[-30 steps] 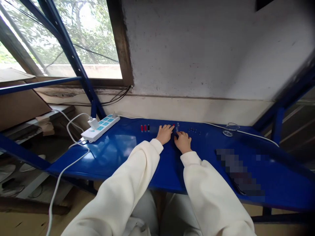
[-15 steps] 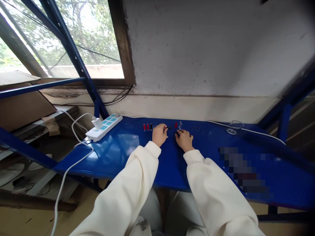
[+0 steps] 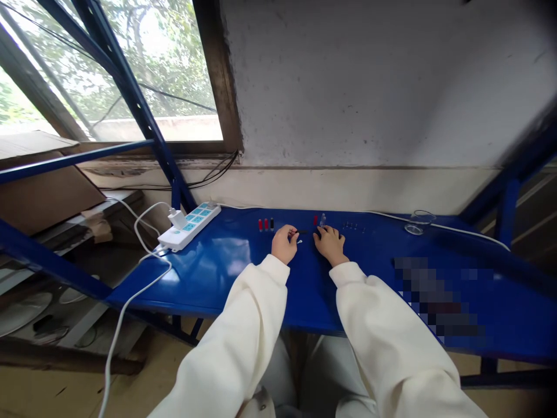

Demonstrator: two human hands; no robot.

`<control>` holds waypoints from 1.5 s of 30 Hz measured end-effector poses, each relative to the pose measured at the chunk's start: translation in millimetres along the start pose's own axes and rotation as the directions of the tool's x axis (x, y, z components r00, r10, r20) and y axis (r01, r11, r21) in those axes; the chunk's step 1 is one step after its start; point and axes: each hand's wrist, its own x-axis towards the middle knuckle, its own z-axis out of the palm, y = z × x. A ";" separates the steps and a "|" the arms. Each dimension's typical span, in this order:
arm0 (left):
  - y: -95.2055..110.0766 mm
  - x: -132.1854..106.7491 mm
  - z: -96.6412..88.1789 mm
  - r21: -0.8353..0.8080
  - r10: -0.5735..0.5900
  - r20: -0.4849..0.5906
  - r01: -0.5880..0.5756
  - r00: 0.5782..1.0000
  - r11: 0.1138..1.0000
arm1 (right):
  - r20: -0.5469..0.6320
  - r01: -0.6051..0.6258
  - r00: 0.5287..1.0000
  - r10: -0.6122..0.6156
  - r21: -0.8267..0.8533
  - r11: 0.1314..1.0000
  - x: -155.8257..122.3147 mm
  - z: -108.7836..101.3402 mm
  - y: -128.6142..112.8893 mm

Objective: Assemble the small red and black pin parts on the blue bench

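Note:
My left hand (image 3: 284,244) rests on the blue shelf top (image 3: 217,273) with its fingers pinched on a small black rod-like part (image 3: 300,232) that sticks out to the right. My right hand (image 3: 331,244) lies just right of it, fingers curled down over the surface near a small red piece (image 3: 315,220) and a clear piece (image 3: 322,219); what it holds, if anything, is hidden. Left of my hands, small red and black pieces (image 3: 266,224) stand in a short row. A row of tiny dark parts (image 3: 353,227) lies to the right.
A white power strip (image 3: 190,226) with a plugged charger and white cable sits at the shelf's left end. A clear glass dish (image 3: 418,222) stands at the back right beside a white cord. Blue rack posts frame both sides; a window and wall are behind.
My left hand has drawn back from the small pieces and closed into a pinch on the black part. My right hand has stayed in about the same place.

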 end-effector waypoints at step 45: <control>-10.3 6.4 6.3 -0.532 -0.236 0.175 0.294 0.956 0.794 | -0.345 0.323 0.937 -0.047 0.812 0.486 -9.1 -11.7 -7.8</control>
